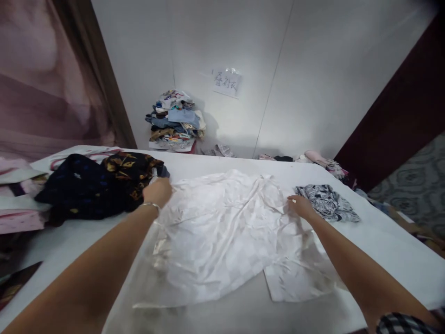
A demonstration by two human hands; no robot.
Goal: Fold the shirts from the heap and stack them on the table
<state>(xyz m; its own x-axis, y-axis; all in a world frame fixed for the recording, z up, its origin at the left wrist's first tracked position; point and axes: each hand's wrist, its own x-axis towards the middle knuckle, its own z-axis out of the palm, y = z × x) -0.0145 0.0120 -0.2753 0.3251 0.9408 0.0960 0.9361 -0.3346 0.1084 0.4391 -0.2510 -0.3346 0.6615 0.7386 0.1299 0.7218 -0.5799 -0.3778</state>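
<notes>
A white, silky shirt (222,232) with a faint checked sheen lies spread and wrinkled in front of me, one sleeve angled down toward the near right. At its upper left edge is my left hand (158,192), fingers closed on the cloth and partly blurred; a bracelet circles that wrist. On the opposite edge, my right hand (299,206) pinches the shirt between thumb and fingers. Just beyond the right hand lies a folded black-and-white patterned garment (328,203). Close to my left hand are a dark floral garment (130,174) and a navy one (81,188).
The white table (382,246) extends to both sides. More clothes (21,218) are heaped at the left edge. Behind the table stands a tall stack of folded clothes (177,118), with further garments (320,160) along the far right. A handwritten paper sign (225,83) hangs on the wall.
</notes>
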